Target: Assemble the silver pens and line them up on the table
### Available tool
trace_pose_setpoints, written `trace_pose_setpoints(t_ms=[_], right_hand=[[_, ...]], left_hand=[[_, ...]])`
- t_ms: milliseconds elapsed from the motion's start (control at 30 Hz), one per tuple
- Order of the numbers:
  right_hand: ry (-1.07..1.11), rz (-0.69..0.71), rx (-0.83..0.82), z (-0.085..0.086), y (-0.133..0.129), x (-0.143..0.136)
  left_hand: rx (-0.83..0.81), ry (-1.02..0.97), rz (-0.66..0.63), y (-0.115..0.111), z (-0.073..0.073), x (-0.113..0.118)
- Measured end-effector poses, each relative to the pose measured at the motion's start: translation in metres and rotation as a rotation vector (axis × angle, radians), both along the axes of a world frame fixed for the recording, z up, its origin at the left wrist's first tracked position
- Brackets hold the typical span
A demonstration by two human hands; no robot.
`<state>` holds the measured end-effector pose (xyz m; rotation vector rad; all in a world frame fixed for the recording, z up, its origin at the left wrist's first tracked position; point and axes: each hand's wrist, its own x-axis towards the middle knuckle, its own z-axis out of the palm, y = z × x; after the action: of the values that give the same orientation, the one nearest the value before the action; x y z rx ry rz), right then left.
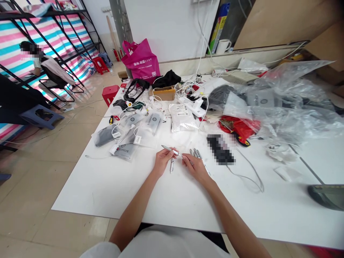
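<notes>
I'm on the head view, and everything is tight in the middle of the table: a silver pen (170, 149) up between two bare hands. Its long axis runs from ten o'clock down to four, the slim end pointing out at ten. The left hand (161, 161) has the barrel, thumb and fingers clasped around it near the middle. The right hand (198, 168) is at the four o'clock end, fingertips pinched there, and I get a grey bit (191, 162) beside those fingers, roughly in line with the barrel. Is it part of the same pen? Too small for me to tell.

So here's the relation that counts, as I judge it: the two grips face each other along that one line, left at ten, right at four, with almost no room between the fingertips. The left has more of the barrel.

Down at six o'clock from the left thumb, there's a short silver piece (171, 167) on the white table (177, 200), pointing nearly twelve to six. From the right fingertips it sits around eight, so the left is nearer. More silver pens (198, 153) lie at twelve from the right hand, partly hidden behind it. Out at two o'clock from that hand I've got a dark, pixelated object (220, 149), just beyond the pens.
</notes>
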<state>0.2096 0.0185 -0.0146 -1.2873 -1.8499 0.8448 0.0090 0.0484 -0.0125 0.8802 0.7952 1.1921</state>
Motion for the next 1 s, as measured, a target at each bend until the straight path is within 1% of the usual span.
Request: trace_pose_setpoints(t_ms=[167,233,267,333,400,467,533,633,733,867,1000], right_hand=[[-0.003,0.036,-0.040,0.002,-0.001,-0.001],[-0.004,0.007,-0.029,-0.001,-0.001,-0.001],[-0.002,-0.031,-0.001,-0.002,0.000,-0.001],[-0.003,-0.151,0.099,-0.004,0.002,0.001],[-0.034,-0.315,0.235,-0.005,0.005,0.004],[-0.133,-0.484,0.334,-0.006,0.009,0.010],[-0.268,-0.617,0.358,-0.008,0.013,0.016],[-0.401,-0.724,0.300,-0.013,0.016,0.024],[-0.451,-0.783,0.236,-0.017,0.017,0.026],[-0.463,-0.801,0.155,-0.020,0.018,0.024],[-0.462,-0.811,0.102,-0.024,0.019,0.025]], left_hand=[[0.004,0.025,-0.008,0.000,0.000,0.001],[0.000,0.011,0.000,0.000,0.000,0.002],[-0.006,-0.010,0.009,0.001,0.001,0.002],[-0.029,-0.074,0.029,0.001,0.003,0.003],[-0.066,-0.146,0.036,0.001,0.005,0.001],[-0.104,-0.198,0.020,0.002,0.007,0.000],[-0.130,-0.226,0.003,0.003,0.007,-0.002],[-0.144,-0.221,-0.023,0.002,0.006,-0.002],[-0.151,-0.149,-0.048,0.002,0.004,-0.001],[-0.152,-0.063,-0.063,0.001,0.004,0.000],[-0.123,-0.094,-0.052,0.001,0.004,-0.001]])
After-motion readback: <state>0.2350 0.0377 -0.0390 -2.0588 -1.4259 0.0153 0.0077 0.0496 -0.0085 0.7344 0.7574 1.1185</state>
